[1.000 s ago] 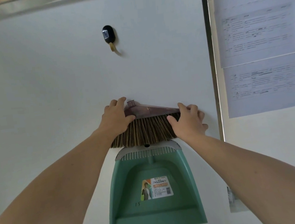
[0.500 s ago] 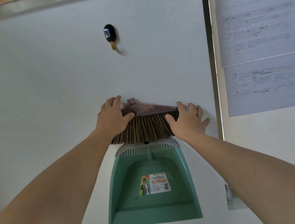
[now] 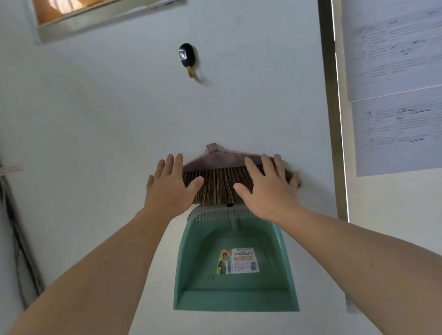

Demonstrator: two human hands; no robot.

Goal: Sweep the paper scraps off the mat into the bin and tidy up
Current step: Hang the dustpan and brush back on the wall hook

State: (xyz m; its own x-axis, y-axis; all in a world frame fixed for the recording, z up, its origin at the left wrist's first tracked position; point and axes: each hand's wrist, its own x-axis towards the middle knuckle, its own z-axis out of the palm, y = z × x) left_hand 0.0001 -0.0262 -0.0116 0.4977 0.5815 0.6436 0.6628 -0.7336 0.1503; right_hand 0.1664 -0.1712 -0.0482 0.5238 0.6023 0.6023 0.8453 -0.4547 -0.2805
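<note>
Tidying-up stage, it seems: a brush head (image 3: 215, 162) sits flat against a white wall, bristles down. A green dustpan (image 3: 198, 269) is directly below it and a black hook (image 3: 187, 58) well above it. The left hand (image 3: 168, 185) lies over the brush head's left end, the right hand (image 3: 267, 186) over its right end. The fingers (image 3: 176, 162) are straight and spread, gripping nothing. The next move likely calls for easing both palms away without dislodging the brush head

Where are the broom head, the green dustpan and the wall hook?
broom head (image 3: 219, 159), head view, on its plastic cap.
green dustpan (image 3: 190, 267), head view, on its bare left wall.
wall hook (image 3: 187, 55), head view, on its black plate.
</note>
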